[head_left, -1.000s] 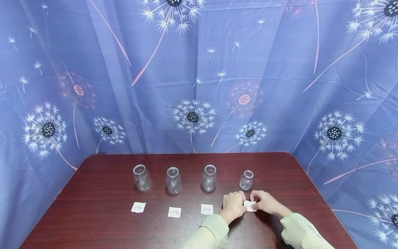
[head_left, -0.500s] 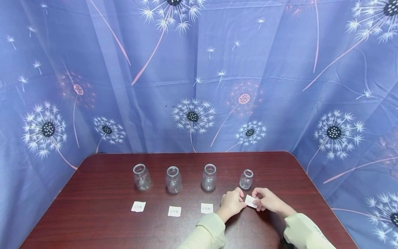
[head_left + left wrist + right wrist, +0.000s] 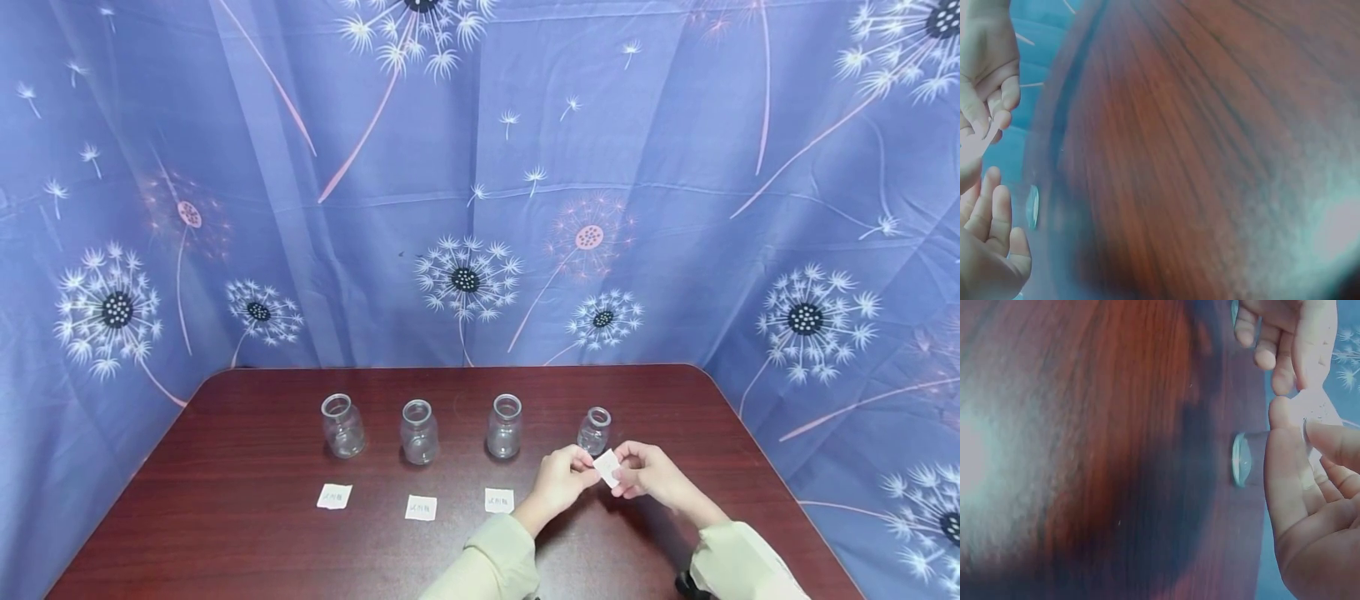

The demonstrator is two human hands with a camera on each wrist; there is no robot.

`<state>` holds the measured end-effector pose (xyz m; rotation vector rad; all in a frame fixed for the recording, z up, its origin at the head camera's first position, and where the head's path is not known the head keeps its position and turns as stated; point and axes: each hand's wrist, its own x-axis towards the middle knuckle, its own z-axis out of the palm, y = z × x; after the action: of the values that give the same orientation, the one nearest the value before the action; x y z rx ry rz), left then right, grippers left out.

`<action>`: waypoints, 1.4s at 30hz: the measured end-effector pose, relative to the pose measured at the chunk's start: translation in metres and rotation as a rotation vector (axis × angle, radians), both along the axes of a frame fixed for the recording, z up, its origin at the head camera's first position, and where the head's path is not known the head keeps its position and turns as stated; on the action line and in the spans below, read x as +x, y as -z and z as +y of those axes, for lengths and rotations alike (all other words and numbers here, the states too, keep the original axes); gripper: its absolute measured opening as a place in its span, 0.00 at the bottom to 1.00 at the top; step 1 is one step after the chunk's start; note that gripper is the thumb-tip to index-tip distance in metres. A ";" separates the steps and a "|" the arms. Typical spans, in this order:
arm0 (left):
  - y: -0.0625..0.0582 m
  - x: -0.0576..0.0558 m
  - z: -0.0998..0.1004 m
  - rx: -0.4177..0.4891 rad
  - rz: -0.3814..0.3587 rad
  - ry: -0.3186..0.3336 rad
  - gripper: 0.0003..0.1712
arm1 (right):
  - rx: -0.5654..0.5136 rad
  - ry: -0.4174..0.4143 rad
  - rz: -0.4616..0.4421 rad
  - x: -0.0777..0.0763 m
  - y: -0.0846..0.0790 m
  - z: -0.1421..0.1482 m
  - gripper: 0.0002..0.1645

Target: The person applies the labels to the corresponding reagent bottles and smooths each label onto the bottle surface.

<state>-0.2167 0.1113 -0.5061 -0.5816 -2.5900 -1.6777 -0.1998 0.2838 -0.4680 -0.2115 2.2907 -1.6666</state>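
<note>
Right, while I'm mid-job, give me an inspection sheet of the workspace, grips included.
Surface: reddish-brown, wood-grained table, glossy, with glare near the front.
Job's things: four lidless clear jars upright in a row, the rightmost smallest; three marked paper slips lying in front of the other three; a fourth slip held up, its marking unreadable.
Clutter: nothing seen.
Grips: left grip and right grip, bare hands, both pinching the fourth slip.
Cables: nothing seen.
Surroundings: blue dandelion-print curtain behind and at both sides; dark object by the right sleeve, partly hidden.
</note>
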 end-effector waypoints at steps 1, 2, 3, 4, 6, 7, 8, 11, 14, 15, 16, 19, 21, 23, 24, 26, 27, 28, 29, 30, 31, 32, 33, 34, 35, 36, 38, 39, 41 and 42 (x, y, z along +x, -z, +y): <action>-0.001 0.000 0.000 0.022 -0.006 0.001 0.06 | -0.013 0.003 -0.001 0.000 0.000 0.000 0.16; -0.001 0.001 0.000 0.043 -0.011 0.000 0.06 | -0.027 0.005 -0.004 0.001 0.000 -0.001 0.16; -0.002 0.001 0.000 0.062 -0.018 -0.004 0.06 | -0.041 0.006 -0.005 0.002 0.000 -0.001 0.17; -0.003 0.002 0.000 0.082 -0.021 -0.004 0.06 | -0.057 0.010 -0.008 0.002 0.000 -0.002 0.17; -0.004 0.003 0.000 0.112 -0.031 -0.009 0.06 | -0.085 0.017 -0.008 0.004 0.000 -0.003 0.18; -0.005 0.004 0.000 0.128 -0.037 -0.011 0.05 | -0.096 0.021 -0.008 0.005 0.001 -0.004 0.19; -0.005 0.004 0.000 0.143 -0.041 -0.011 0.05 | -0.107 0.026 -0.008 0.006 0.001 -0.005 0.19; -0.007 0.006 0.000 0.177 -0.057 -0.020 0.05 | -0.132 0.044 -0.012 0.007 0.002 -0.007 0.19; -0.008 0.007 0.000 0.194 -0.067 -0.040 0.04 | -0.141 0.068 -0.003 0.008 0.003 -0.010 0.19; -0.009 0.007 0.000 0.197 -0.068 -0.051 0.04 | -0.135 0.082 0.013 0.008 0.003 -0.011 0.18; -0.009 0.007 0.000 0.199 -0.068 -0.061 0.04 | -0.124 0.105 0.036 0.008 0.003 -0.012 0.18; -0.010 0.007 -0.001 0.207 -0.059 -0.083 0.04 | -0.073 0.205 0.137 0.008 0.003 -0.013 0.18; -0.011 0.007 -0.002 0.205 -0.048 -0.096 0.03 | -0.045 0.274 0.217 0.007 0.002 -0.013 0.17; -0.012 0.007 -0.004 0.192 -0.031 -0.105 0.03 | -0.025 0.318 0.274 0.007 0.000 -0.014 0.15; -0.012 0.007 -0.004 0.181 -0.021 -0.109 0.03 | -0.025 0.327 0.297 0.008 -0.002 -0.014 0.14; -0.014 0.007 -0.006 0.162 -0.005 -0.112 0.03 | -0.009 0.310 0.323 0.009 -0.005 -0.016 0.13; -0.014 0.007 -0.006 0.152 0.002 -0.111 0.03 | 0.001 0.295 0.319 0.010 -0.007 -0.017 0.13; -0.014 0.007 -0.006 0.142 0.009 -0.107 0.03 | 0.009 0.282 0.320 0.010 -0.008 -0.018 0.13; -0.015 0.007 -0.007 0.134 0.015 -0.104 0.03 | 0.020 0.266 0.315 0.011 -0.009 -0.019 0.13; -0.015 0.007 -0.007 0.126 0.021 -0.099 0.03 | 0.028 0.261 0.308 0.011 -0.010 -0.020 0.14; -0.016 0.007 -0.007 0.120 0.026 -0.093 0.03 | 0.037 0.254 0.303 0.011 -0.010 -0.021 0.14; -0.016 0.008 -0.007 0.116 0.033 -0.087 0.03 | 0.047 0.257 0.294 0.011 -0.011 -0.022 0.13; -0.016 0.008 -0.007 0.113 0.035 -0.081 0.03 | 0.053 0.260 0.286 0.011 -0.010 -0.022 0.13; -0.017 0.008 -0.007 0.111 0.040 -0.076 0.03 | 0.060 0.266 0.282 0.010 -0.009 -0.023 0.13; -0.017 0.009 -0.007 0.109 0.044 -0.072 0.03 | 0.065 0.273 0.273 0.010 -0.008 -0.023 0.13; -0.017 0.009 -0.007 0.108 0.045 -0.068 0.03 | 0.071 0.282 0.268 0.009 -0.008 -0.023 0.13; -0.017 0.009 -0.007 0.107 0.051 -0.063 0.03 | 0.086 0.292 0.257 0.009 -0.007 -0.023 0.13; -0.017 0.009 -0.007 0.105 0.050 -0.061 0.03 | 0.089 0.296 0.256 0.008 -0.007 -0.024 0.12; -0.016 0.009 -0.007 0.101 0.054 -0.060 0.03 | 0.102 0.304 0.262 0.009 -0.010 -0.026 0.11; -0.016 0.009 -0.007 0.102 0.054 -0.060 0.03 | 0.111 0.308 0.275 0.011 -0.013 -0.028 0.10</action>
<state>-0.2078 0.1039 -0.4903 -0.5327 -2.4424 -1.7379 -0.1888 0.2554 -0.4548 -0.0679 2.7298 -1.7354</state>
